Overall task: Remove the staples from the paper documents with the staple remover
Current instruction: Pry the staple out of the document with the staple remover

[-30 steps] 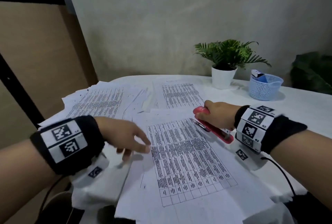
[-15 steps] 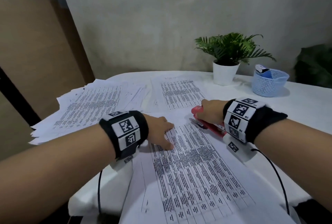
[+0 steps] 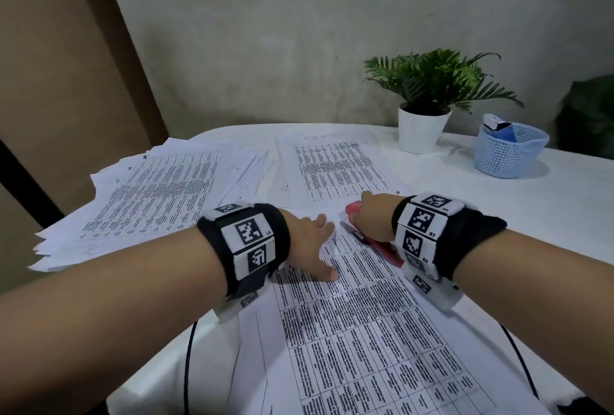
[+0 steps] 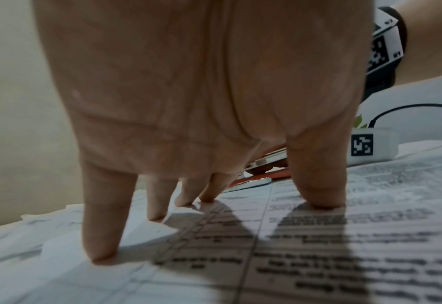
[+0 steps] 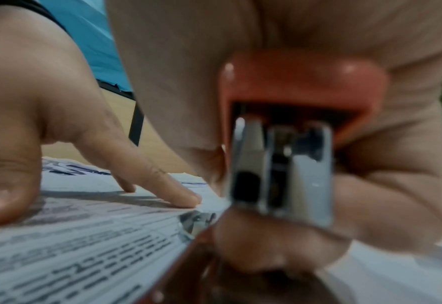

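From the head camera, I see my left hand (image 3: 310,241) pressing straight, spread fingers flat on the top of a printed document (image 3: 358,325) on the white worktop (image 3: 548,208). My right hand (image 3: 372,218) is just beside it, its grip curled around a red stapler (image 3: 362,231) at the page's upper corner. More papers (image 3: 149,195) lie to the left; a potted plant (image 3: 428,98) and blue basket (image 3: 508,152) stand far right. From the left wrist, fingertips (image 4: 100,253) touch the sheet (image 4: 318,257). From the right wrist, the stapler (image 5: 292,123) is clasped, its metal end touching the paper's (image 5: 72,242) edge.
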`<state>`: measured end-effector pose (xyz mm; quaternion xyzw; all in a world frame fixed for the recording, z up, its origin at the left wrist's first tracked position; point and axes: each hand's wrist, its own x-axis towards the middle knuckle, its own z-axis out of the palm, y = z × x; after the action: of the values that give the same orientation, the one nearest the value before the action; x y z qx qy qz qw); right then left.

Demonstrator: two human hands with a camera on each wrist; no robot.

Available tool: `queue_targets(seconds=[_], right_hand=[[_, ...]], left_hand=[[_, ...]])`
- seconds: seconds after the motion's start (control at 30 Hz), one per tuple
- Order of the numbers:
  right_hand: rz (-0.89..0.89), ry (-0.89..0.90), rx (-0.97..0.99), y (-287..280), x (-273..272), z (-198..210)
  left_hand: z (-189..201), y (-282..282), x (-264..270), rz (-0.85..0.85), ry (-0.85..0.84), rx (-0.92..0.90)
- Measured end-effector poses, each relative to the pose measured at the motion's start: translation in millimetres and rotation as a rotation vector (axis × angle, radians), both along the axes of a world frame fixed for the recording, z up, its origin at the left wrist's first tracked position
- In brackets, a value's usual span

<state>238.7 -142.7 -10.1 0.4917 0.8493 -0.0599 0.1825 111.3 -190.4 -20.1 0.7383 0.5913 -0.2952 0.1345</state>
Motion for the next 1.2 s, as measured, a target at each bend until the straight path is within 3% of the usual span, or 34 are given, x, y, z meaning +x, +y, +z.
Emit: queue_targets(seconds=[0.3, 0.67, 1.2], right_hand=[[0.119, -0.184, 0.093, 5.6, -5.3, -3.6], [0.028, 0.092, 0.028, 35.6, 2.0, -10.9], [0.248, -0.296, 0.173, 32.6, -20.0, -18.8]], left_hand=[[1.0, 8.0, 0.7, -0.005, 0.045, -0.035], [1.2, 11.4, 0.7, 0.007, 0.046, -0.075], [1.0, 10.7, 1.7, 0.028, 0.020, -0.067]])
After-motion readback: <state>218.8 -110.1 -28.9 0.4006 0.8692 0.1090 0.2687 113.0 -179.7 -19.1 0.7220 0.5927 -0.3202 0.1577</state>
